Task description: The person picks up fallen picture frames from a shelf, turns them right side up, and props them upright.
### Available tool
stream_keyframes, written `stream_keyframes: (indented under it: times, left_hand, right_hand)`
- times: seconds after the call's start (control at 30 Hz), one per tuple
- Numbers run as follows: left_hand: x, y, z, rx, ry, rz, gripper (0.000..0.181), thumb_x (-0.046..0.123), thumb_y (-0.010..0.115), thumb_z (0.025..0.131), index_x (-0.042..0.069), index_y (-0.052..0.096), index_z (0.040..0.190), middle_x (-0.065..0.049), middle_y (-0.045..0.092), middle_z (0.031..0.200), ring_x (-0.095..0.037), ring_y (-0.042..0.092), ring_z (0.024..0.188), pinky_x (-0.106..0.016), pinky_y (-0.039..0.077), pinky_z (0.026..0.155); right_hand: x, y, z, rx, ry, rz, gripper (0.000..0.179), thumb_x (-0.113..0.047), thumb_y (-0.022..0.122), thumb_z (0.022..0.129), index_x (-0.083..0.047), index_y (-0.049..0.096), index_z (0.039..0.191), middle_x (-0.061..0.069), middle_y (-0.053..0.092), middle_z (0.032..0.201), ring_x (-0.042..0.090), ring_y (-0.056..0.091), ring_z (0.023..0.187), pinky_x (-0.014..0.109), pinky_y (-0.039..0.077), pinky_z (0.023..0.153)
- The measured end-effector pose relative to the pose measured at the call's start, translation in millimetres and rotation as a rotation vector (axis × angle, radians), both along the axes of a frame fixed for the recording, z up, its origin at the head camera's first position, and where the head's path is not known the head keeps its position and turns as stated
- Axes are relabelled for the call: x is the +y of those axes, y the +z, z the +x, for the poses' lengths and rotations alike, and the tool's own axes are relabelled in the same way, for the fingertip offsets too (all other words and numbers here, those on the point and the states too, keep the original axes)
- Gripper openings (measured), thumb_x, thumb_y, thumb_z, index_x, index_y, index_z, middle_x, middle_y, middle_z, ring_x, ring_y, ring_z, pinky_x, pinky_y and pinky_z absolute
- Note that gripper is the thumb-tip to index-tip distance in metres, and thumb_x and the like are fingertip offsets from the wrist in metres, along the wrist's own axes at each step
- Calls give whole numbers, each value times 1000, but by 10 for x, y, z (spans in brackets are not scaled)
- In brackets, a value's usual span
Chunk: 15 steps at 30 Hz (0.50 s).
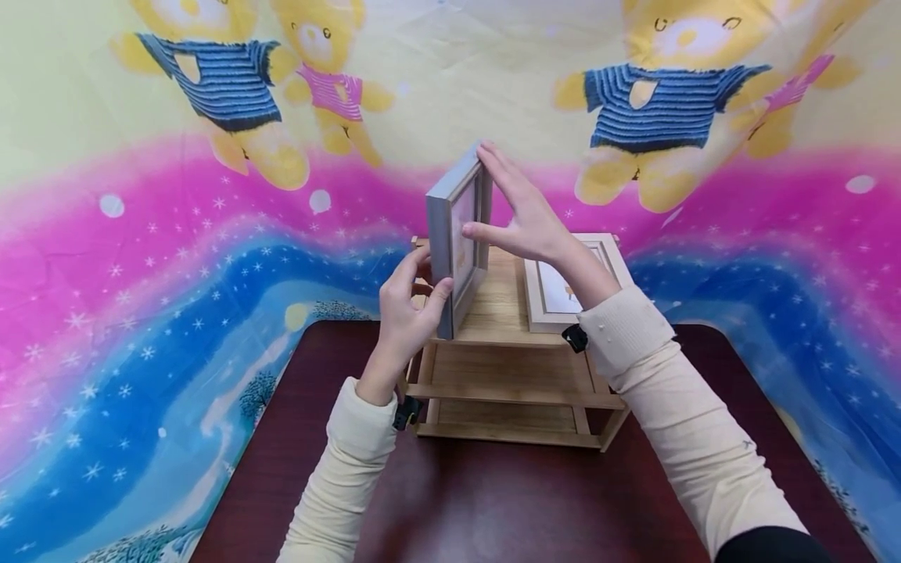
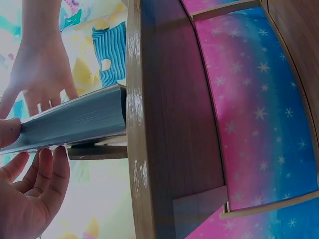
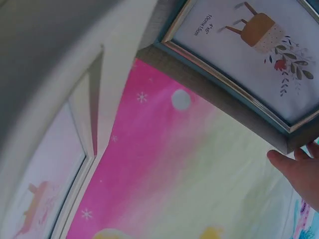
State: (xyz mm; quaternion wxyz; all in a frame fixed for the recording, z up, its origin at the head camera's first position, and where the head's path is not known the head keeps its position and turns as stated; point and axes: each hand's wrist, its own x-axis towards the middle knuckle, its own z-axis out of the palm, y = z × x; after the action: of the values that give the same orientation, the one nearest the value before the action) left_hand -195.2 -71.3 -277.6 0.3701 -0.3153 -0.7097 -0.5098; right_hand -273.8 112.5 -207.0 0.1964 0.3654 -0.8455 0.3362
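A grey picture frame (image 1: 441, 258) stands upright, turned nearly edge-on, at the left of the wooden shelf's top. My left hand (image 1: 411, 301) holds its near edge, with the thumb on the front side and the fingers behind. My right hand (image 1: 524, 215) touches it with fairly straight fingers at the upper far corner, the thumb near the glass. In the right wrist view, the frame's picture (image 3: 259, 35) shows a plant in a pot on legs. Left of that, a white picture frame (image 3: 89, 172) shows partly; in the head view it lies flat on the shelf top.
The tiered wooden shelf (image 1: 514, 403) stands on a dark red-brown table (image 1: 486, 500). Behind and around the table hangs a cloth (image 1: 450, 94) printed with teddy bears and snowflakes.
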Motion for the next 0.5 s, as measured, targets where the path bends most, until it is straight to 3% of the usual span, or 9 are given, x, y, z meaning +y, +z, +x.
stream_keyframes:
  times: [0.13, 0.27, 0.37, 0.5]
  left_hand:
    - [36, -67, -56, 27, 27, 1, 39, -10, 64, 77, -14, 51, 113, -25, 58, 93, -29, 54, 71, -40, 51, 57]
    - [62, -189, -170, 38, 47, 13, 41, -4, 66, 79, -8, 51, 117, -21, 59, 95, -24, 54, 72, -36, 51, 57]
    - [90, -220, -186, 49, 61, 15, 42, 0, 67, 79, -6, 52, 118, -18, 59, 94, -23, 54, 73, -34, 51, 57]
    - [105, -214, -169, 59, 26, 34, 38, -6, 63, 79, -10, 52, 115, -22, 58, 92, -28, 55, 74, -39, 51, 57]
  right_hand:
    - [-23, 36, 24, 16, 54, 11, 88, -54, 62, 77, -14, 24, 145, 1, 14, 151, 11, 9, 136, 43, 14, 108]
    - [-59, 69, 52, -2, 68, 33, 103, -71, 57, 69, -12, 22, 145, 4, 11, 152, 14, 8, 137, 46, 13, 108]
    - [-84, 74, 67, -11, 56, 50, 105, -68, 61, 67, -12, 19, 146, 4, 8, 152, 15, 7, 137, 45, 13, 108]
    - [-95, 65, 77, -7, 30, 47, 99, -54, 69, 70, -15, 20, 146, 2, 10, 152, 14, 8, 137, 45, 14, 108]
